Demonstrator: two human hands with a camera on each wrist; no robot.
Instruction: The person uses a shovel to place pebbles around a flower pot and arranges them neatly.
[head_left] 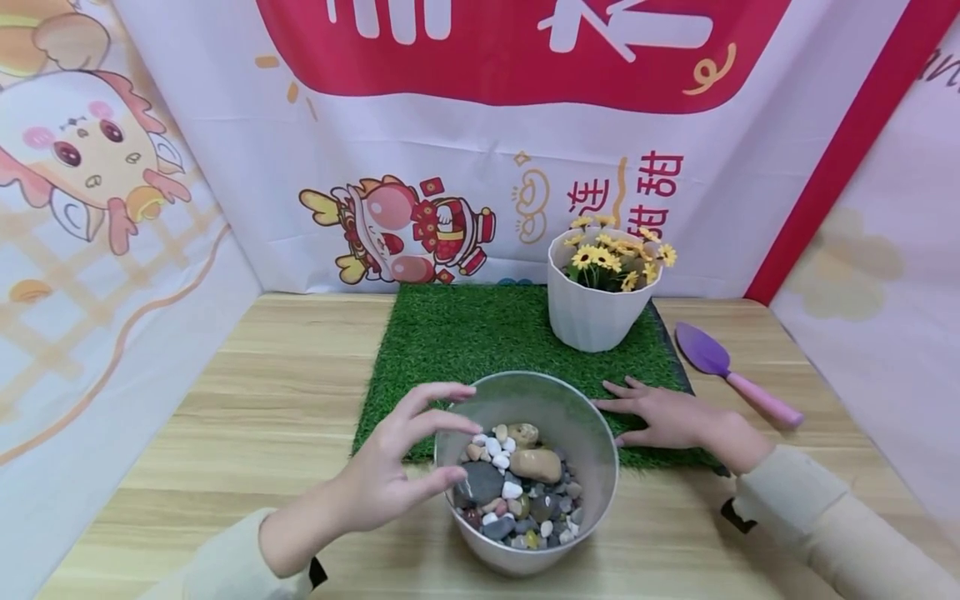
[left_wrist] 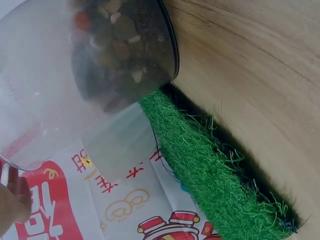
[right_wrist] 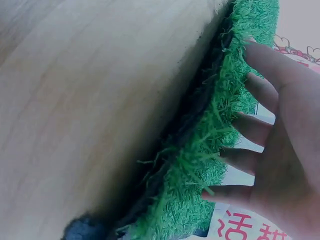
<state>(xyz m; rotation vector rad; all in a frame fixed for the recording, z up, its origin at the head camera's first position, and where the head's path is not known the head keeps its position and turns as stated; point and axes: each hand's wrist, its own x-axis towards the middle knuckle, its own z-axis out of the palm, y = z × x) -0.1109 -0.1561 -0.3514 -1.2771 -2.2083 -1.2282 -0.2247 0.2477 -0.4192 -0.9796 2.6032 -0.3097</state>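
Observation:
A clear bucket of mixed stones stands at the front middle of the table, partly over the grass mat's near edge. My left hand is at the bucket's left rim, its fingers spread and slightly bent. Whether those fingers touch the rim, I cannot tell. On the green artificial grass mat, right of the bucket, my right hand rests with spread fingers. The right wrist view shows its fingertips at the grass. Seen through the bucket wall in the left wrist view, the stones look blurred.
A white pot with yellow flowers stands on the mat's back right. To the mat's right lies a purple trowel with a pink handle. Printed cloth hangs behind the wooden table.

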